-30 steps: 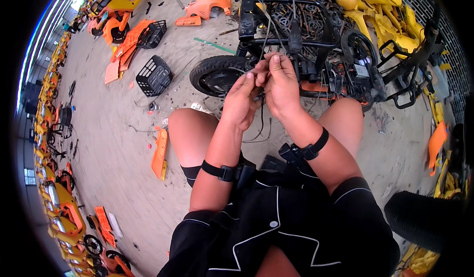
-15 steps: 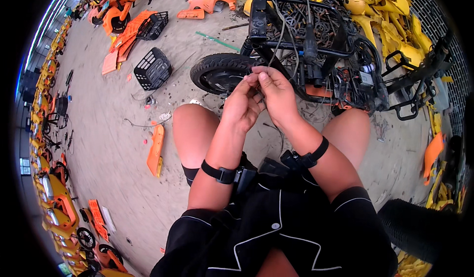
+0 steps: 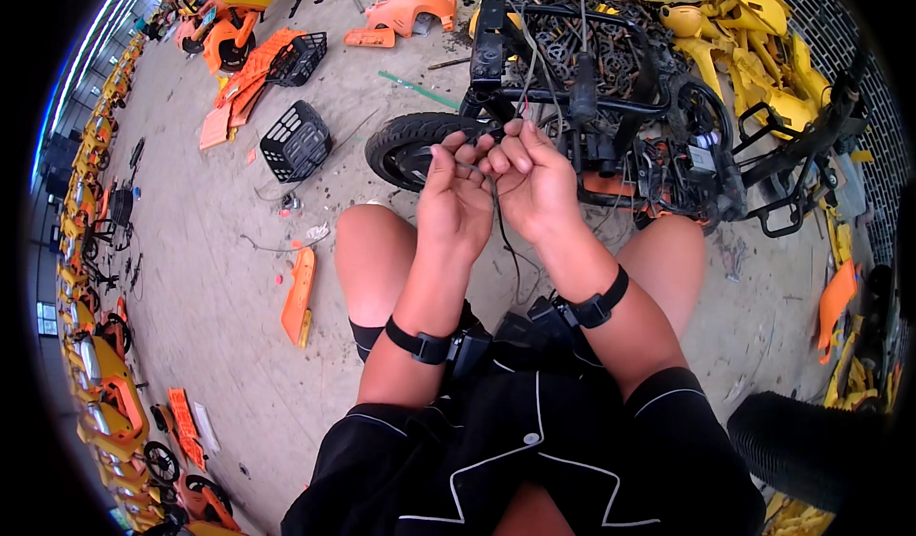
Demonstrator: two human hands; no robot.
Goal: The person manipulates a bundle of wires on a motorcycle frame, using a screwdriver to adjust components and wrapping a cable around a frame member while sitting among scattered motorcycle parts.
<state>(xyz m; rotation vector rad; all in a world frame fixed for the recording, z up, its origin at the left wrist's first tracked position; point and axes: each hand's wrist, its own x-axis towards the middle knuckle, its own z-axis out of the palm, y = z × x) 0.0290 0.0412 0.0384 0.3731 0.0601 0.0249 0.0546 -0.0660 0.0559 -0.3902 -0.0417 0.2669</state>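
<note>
- Dark cable [image 3: 503, 226]: we count one between the two hands, at the fingertips, its tail hanging toward us above the floor.
- Left hand [image 3: 456, 197]: one, palm up, fingers half curled, thumb apart from them; the cable passes at its fingers, but we cannot tell whether they grip it.
- Right hand [image 3: 534, 183]: one, fingers bent inward, thumb near the index finger, close beside the left hand; we cannot tell what it pinches.
- Wrist straps: we see two, both black, one on the left forearm [image 3: 418, 343] and one on the right [image 3: 603, 299].
- Scooter frame [image 3: 634, 108]: one, black and stripped, just beyond the hands and to the right, with one black-tyred wheel [image 3: 386, 145] at its left end.
- Plastic baskets: two, black, on the floor to the left, one nearer [image 3: 297, 142] and one farther [image 3: 298, 59].
- Green strip [image 3: 417, 89]: one, on the floor beyond the wheel.
- Orange panel [image 3: 299, 295]: we find one lying near the left knee.
- Yellow panels [image 3: 763, 49]: a heap far right, too tangled for us to count.
</note>
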